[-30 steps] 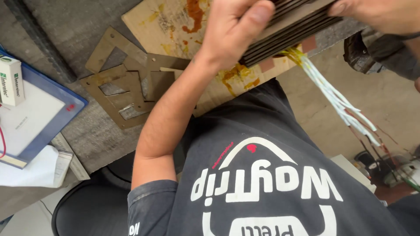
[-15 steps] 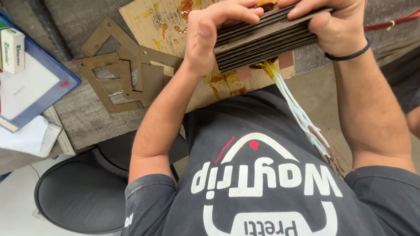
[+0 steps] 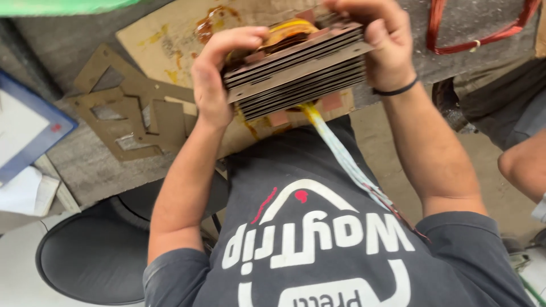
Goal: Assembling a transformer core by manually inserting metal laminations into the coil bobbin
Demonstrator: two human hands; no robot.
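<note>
I hold a transformer core [image 3: 296, 71], a thick stack of dark metal plates with a yellow-taped winding showing at its top, above the bench. My left hand [image 3: 219, 74] grips its left end, fingers curled over the top. My right hand [image 3: 378, 48], a black band on its wrist, clamps the right end. A bundle of pale sleeved wires [image 3: 347, 162] hangs from the underside of the stack down over my dark printed shirt.
Flat brown cut-out sheets [image 3: 133, 113] lie on the grey bench at the left, on a stained cardboard sheet [image 3: 170, 40]. A blue-edged tray [image 3: 28, 133] sits far left, a red wire coil [image 3: 478, 34] top right, a black stool [image 3: 91, 256] below. Another person's arm [image 3: 523, 165] shows at right.
The view has shifted and the stack now sits lower and more central. My right hand has come fully onto its right end, and both hands have turned the stack a little.
</note>
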